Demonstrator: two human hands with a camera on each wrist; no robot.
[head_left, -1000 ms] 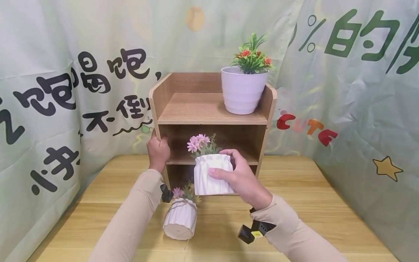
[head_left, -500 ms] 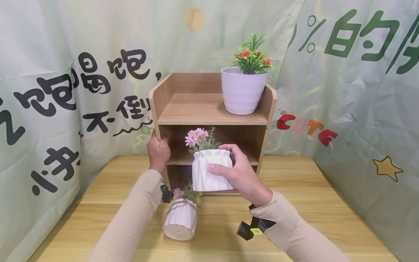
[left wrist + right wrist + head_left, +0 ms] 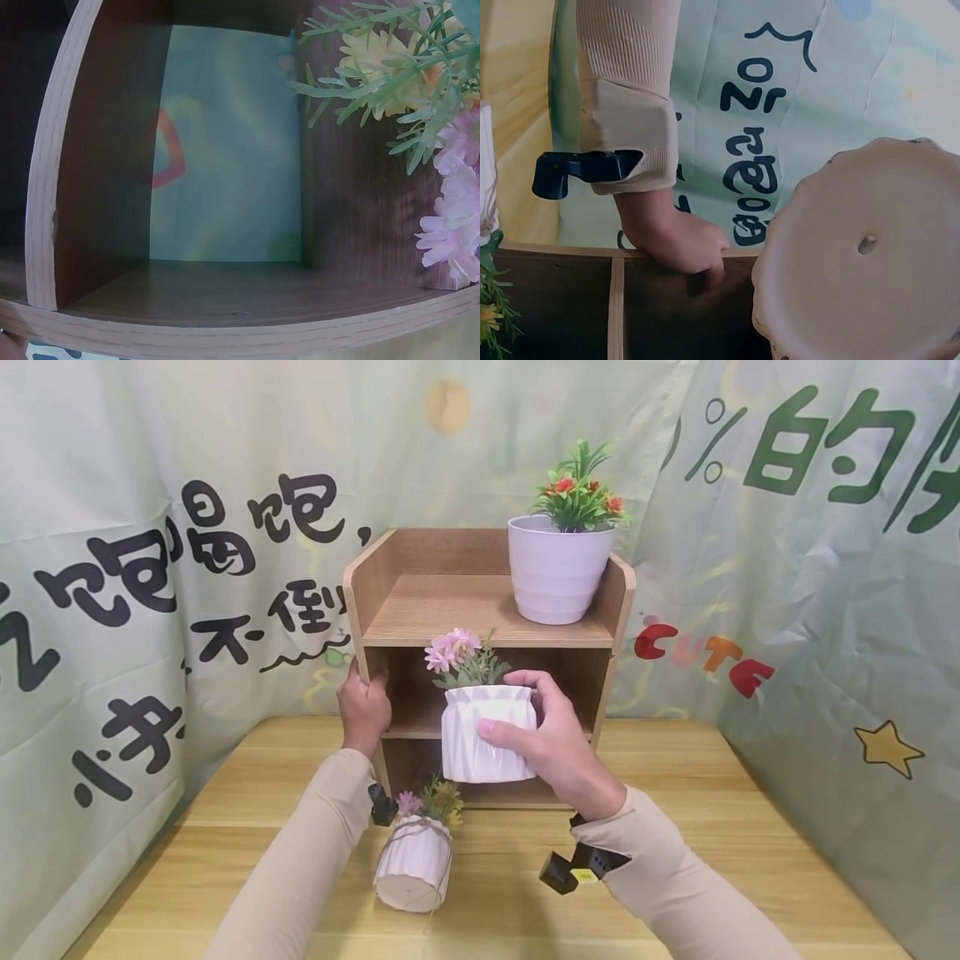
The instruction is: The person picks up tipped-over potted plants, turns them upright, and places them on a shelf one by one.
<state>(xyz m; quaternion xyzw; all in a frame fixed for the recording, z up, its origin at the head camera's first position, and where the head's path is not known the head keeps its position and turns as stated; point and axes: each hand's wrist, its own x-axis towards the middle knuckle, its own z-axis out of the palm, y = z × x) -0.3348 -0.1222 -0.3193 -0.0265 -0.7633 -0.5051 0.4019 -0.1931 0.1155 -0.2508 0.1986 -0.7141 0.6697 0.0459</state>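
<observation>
While the left hand (image 3: pixel 363 708) curls round the front edge of the wooden shelf unit's (image 3: pixel 390 577) left side panel, probably just to keep the thing from sliding, the right hand (image 3: pixel 551 743) has a white ribbed pot (image 3: pixel 472 739) with pink flowers gripped from the side, thumb across the front and fingers wrapped behind. It's held up off the worktop (image 3: pixel 720 827), upright, right in front of the middle shelf opening, with the blooms poking up about level with the top board. The right wrist view only shows the pot's underside (image 3: pixel 862 247) with its little drain hole, so the grip looks firm enough to carry it free.

Other stuff around: a second white ribbed pot (image 3: pixel 414 864) with a string round it sits on the worktop just in front of the shelf's lower left corner, below the held one. A bigger pale pot with red and orange flowers (image 3: pixel 557 568) stands on the top board near its right edge. The middle compartment looks empty in the left wrist view, though the top board overhead leaves tight headroom for the flowers.
</observation>
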